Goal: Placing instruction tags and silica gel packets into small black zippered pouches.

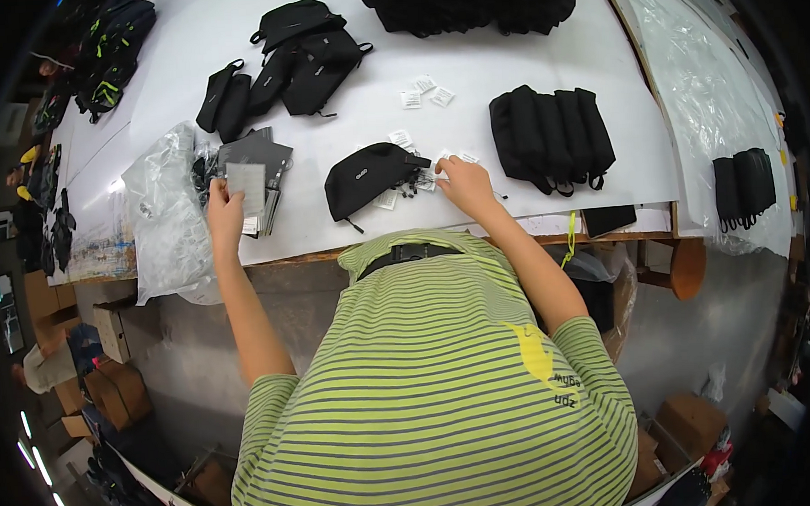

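A black pouch (pixel 364 176) with a zip and strap lies in front of me on the white table. At its left, my left hand (pixel 224 210) grips a pale grey rectangular card (pixel 248 188) by the edge. Under and beside the card is a stack of dark hang tags (pixel 272 159). My right hand (pixel 467 187) is at the pouch's right end, fingertips pinched together beside small black pieces (pixel 410 190) and white packets (pixel 401 139). Whatever those fingertips hold is too small to make out.
A clear plastic bag (pixel 169 210) lies left of the tags. Black pouches stand in a row (pixel 550 135) at right and lie in a pile (pixel 314 61) farther back. A large black heap (pixel 470 0) is at the far edge. Plastic sheeting (pixel 689 82) covers the right side.
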A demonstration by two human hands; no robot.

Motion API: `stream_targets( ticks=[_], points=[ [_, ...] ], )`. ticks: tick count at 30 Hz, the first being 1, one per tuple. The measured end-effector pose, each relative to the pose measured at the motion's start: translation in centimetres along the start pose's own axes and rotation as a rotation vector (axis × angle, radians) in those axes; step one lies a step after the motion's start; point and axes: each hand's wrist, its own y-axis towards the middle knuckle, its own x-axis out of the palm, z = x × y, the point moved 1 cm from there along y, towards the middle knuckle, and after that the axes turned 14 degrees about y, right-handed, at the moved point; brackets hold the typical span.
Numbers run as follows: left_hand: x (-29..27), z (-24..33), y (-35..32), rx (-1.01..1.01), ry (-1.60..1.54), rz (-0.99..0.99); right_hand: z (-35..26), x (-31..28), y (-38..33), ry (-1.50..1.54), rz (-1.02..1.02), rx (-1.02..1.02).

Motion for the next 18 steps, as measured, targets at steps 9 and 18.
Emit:
stream_targets(
  ticks=[9,18],
  points=[
    [0.1,9.3,-5.4,0.223,-0.438,-0.274,-0.3,-3.0,-0.8,0.322,-0.048,0.101],
    [2.8,19.3,-11.9,0.446,-0.484,-0.463,-9.0,-9.5,-2.8,1.187,0.137,0.301]
  ],
)
